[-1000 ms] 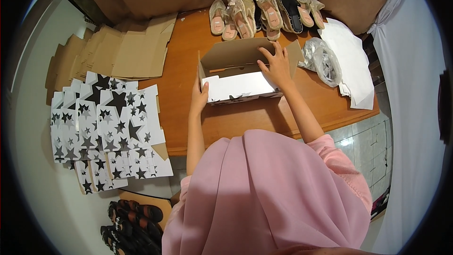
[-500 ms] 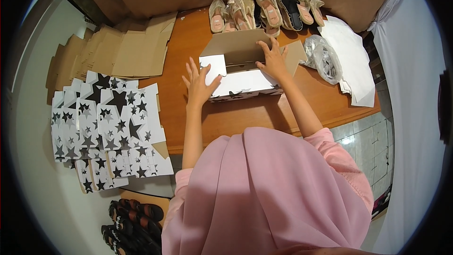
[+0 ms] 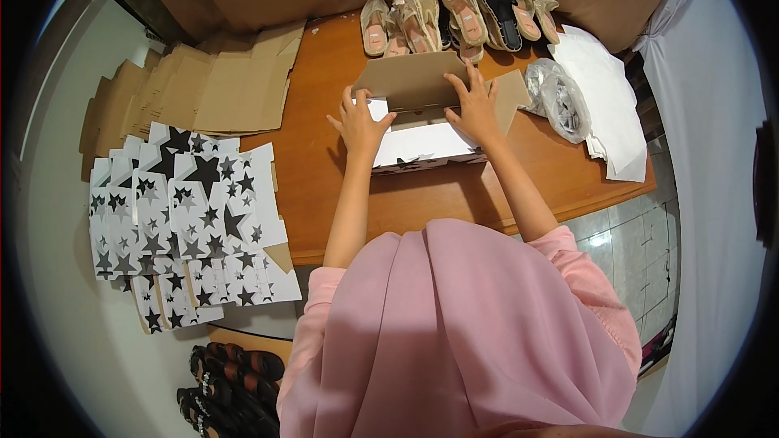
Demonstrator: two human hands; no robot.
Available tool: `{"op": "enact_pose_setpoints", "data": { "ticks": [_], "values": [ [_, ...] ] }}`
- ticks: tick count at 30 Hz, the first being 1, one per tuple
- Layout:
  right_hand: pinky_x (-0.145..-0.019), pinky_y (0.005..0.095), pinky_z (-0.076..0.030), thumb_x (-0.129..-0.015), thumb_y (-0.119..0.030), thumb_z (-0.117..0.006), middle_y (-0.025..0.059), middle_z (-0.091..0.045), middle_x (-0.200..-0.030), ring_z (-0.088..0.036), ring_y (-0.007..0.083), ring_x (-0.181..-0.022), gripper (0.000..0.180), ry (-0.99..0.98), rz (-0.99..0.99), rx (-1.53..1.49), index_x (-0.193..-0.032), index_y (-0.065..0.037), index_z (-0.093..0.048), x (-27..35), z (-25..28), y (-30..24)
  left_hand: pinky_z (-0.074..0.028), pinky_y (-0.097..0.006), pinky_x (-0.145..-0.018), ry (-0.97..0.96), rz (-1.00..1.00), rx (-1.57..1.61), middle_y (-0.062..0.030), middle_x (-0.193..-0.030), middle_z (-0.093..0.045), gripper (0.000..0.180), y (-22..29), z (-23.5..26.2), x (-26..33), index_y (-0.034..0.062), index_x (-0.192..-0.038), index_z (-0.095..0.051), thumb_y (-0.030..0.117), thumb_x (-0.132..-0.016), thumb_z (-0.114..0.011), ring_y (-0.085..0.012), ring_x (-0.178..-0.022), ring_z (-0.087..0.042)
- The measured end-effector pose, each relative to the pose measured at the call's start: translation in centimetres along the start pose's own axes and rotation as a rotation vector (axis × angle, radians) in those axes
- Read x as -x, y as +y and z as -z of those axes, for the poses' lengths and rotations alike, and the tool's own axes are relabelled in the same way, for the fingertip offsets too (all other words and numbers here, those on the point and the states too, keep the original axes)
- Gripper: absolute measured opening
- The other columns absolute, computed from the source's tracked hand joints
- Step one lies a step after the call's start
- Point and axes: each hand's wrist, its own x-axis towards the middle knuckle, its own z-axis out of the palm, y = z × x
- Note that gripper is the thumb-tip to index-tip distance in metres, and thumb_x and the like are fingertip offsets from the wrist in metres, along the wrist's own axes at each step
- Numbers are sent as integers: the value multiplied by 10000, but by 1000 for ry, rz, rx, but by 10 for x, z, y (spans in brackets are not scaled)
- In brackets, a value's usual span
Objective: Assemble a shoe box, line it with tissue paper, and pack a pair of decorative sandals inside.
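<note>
A partly folded cardboard shoe box point(image 3: 418, 146) stands on the table in front of me. Its outside is white with black stars, its inside mostly brown, and the lid panel point(image 3: 410, 77) rises at the back. Over the left end curls my left hand point(image 3: 363, 126), thumb toward the opening and fingers across the white end flap, which it partly hides. My right hand point(image 3: 476, 109) grips the right end, its thumb at the front edge and its fingers reaching back to the lid panel. A brown flap point(image 3: 510, 97) sticks out beyond that hand.
Star-printed box blanks point(image 3: 195, 219) and brown cardboard blanks point(image 3: 235, 85) lie at the left. Several beige and black shoes point(image 3: 462, 16) line the back. To the right are a clear plastic bag point(image 3: 562, 105) and white paper sheets point(image 3: 604, 97). Dark sandals point(image 3: 231, 385) sit at the lower left.
My left hand has moved right and slightly up, from beside the box onto its left end. My right hand has stayed at the right end.
</note>
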Motion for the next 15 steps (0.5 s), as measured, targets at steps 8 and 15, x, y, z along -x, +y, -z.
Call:
{"op": "enact_pose_setpoints", "data": {
  "ticks": [8,15],
  "values": [
    [-1052,638,-94,-699,-244,-711,144,-139,-1503,-216,378,-1357,681,-2,16,-55,-1310,-260,-411,-1,2,-1,-265,-577,-1027,50,-85,-107,-169,-1396,-288,668,-4,-2,2,91,-1195,-418,409,-708,-746,-349,-1285,-319],
    [-930,317,-433,-823,-69,-565,169,-578,-1185,-553,265,-1118,247,160,-6,-734,-1063,-43,-616,-19,36,29,-279,-532,-1046,50,-184,82,-189,-1460,-211,834,-13,-2,1,72,-1317,-301,384,-697,-763,-410,-1320,-240]
  ]
}}
